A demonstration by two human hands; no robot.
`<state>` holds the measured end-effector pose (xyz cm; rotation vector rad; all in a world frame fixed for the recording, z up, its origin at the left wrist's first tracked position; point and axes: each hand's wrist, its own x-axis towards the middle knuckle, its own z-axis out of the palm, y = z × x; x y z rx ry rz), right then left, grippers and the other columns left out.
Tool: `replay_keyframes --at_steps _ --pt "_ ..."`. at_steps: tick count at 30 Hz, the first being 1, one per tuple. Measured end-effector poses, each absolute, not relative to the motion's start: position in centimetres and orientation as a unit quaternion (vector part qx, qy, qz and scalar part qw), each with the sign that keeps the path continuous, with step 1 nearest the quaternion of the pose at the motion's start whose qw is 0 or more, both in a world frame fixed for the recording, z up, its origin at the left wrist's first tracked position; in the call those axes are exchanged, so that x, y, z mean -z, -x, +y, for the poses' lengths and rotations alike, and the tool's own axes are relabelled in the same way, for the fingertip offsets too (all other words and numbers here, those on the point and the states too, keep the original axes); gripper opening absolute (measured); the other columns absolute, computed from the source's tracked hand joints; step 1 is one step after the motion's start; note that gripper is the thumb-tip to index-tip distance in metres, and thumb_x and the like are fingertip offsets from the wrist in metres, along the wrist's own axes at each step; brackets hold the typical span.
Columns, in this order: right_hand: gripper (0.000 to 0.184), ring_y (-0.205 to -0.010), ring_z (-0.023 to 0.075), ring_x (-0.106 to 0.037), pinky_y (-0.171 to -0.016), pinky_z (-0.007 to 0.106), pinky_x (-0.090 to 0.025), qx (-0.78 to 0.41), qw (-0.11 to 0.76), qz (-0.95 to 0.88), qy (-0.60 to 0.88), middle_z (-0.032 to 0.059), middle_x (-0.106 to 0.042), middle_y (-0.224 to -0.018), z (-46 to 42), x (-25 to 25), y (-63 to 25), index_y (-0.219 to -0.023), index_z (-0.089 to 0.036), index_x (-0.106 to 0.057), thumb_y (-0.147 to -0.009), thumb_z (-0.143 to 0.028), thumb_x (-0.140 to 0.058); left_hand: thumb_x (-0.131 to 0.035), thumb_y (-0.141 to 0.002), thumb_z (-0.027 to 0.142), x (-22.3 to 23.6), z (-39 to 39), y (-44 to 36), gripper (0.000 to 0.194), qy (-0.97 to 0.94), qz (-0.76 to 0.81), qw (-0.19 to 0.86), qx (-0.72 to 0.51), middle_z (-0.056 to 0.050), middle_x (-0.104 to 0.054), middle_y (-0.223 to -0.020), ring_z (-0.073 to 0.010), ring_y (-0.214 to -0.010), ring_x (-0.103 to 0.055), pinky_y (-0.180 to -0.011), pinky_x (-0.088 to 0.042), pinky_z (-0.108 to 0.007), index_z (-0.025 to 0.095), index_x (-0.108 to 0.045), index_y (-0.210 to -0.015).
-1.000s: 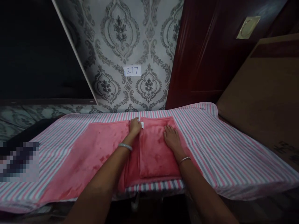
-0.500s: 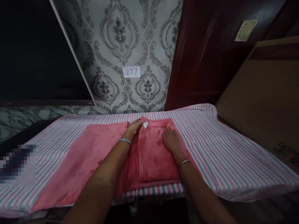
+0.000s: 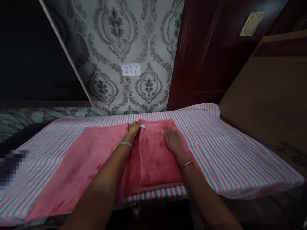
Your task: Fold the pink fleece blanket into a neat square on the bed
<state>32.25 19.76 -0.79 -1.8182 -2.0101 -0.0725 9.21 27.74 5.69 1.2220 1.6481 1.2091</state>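
A pink plush blanket (image 3: 103, 150) lies partly folded on a striped cloth. Its right part forms a folded stack (image 3: 155, 159) with a small white tag (image 3: 143, 126) near the far left corner. My right hand (image 3: 173, 139) rests flat on the stack's right side, fingers stretched out. At the far edge, beside the tag, my left hand (image 3: 134, 128) has its fingers bent and closed on the blanket's edge; the fingertips are partly hidden. A darker red strip of blanket shows between the stack and the left panel.
The striped cloth (image 3: 220, 150) covers the table. A large cardboard box (image 3: 268, 95) stands at the right. Behind are a patterned wall with a "277" label (image 3: 130, 69), a dark screen (image 3: 35, 57) at left and a dark red door (image 3: 203, 57).
My left hand's fingers have drawn in from the stack's far left corner and curled. My right hand stays flat on the stack. The camera view has shifted slightly.
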Motion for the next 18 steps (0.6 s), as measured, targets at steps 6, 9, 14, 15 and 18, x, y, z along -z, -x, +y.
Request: replay_keyframes --at_steps 6,9,14,15,18 --pt "0.052 -0.152 0.0252 -0.038 -0.125 0.049 -0.027 0.011 0.198 -0.72 0.665 0.0134 -0.044 -0.162 19.3 0.4 -32.0 -0.154 -0.013 -0.049 -0.106 -0.026 -0.032 -0.054 -0.093 0.023 -7.1 24.5 -12.6 0.064 -0.743 0.6 0.052 -0.291 -0.021 -0.041 -0.164 -0.0313 -0.155 -0.033 -0.127 -0.025 -0.046 0.01 -0.045 -0.155" --pt "0.053 -0.153 0.0253 -0.036 -0.125 0.049 -0.026 0.005 0.184 -0.717 0.673 0.0136 -0.042 -0.163 19.4 -0.1 -32.0 -0.156 -0.013 -0.047 -0.106 -0.025 -0.033 -0.051 -0.098 0.038 -5.5 22.2 -14.6 0.066 -0.799 0.581 -0.027 -0.154 -0.025 -0.034 -0.167 -0.0384 -0.159 -0.022 -0.128 -0.015 -0.059 0.007 -0.045 -0.155" --pt "0.051 -0.146 0.0254 -0.048 -0.119 0.043 -0.038 -0.051 0.162 -0.722 0.671 0.0163 -0.05 -0.157 21.6 -3.2 -32.6 -0.15 -0.012 -0.054 -0.105 -0.024 -0.033 -0.04 -0.103 0.049 -4.0 21.2 -14.8 0.067 -0.8 0.595 -0.003 -0.079 -0.024 -0.031 -0.168 -0.0406 -0.158 -0.022 -0.125 -0.017 -0.065 0.012 -0.042 -0.159" --pt "0.051 -0.146 0.0256 -0.047 -0.119 0.043 -0.038 -0.048 0.165 -0.723 0.669 0.0158 -0.049 -0.158 22.2 -3.8 -32.7 -0.151 -0.013 -0.054 -0.106 -0.025 -0.032 -0.039 -0.103 0.05 -4.0 21.2 -14.7 0.067 -0.799 0.596 -0.004 -0.076 -0.023 -0.031 -0.168 -0.0404 -0.158 -0.022 -0.125 -0.017 -0.065 0.013 -0.041 -0.16" --pt "0.053 -0.155 0.028 -0.031 -0.123 0.053 -0.03 -0.025 0.162 -0.726 0.668 0.0115 -0.037 -0.167 23.7 -4.6 -33.0 -0.157 -0.018 -0.046 -0.109 -0.033 -0.03 -0.036 -0.104 0.053 -4.2 21.5 -14.5 0.068 -0.796 0.6 -0.006 -0.074 -0.022 -0.029 -0.17 -0.0395 -0.159 -0.02 -0.125 -0.017 -0.064 0.015 -0.039 -0.161"
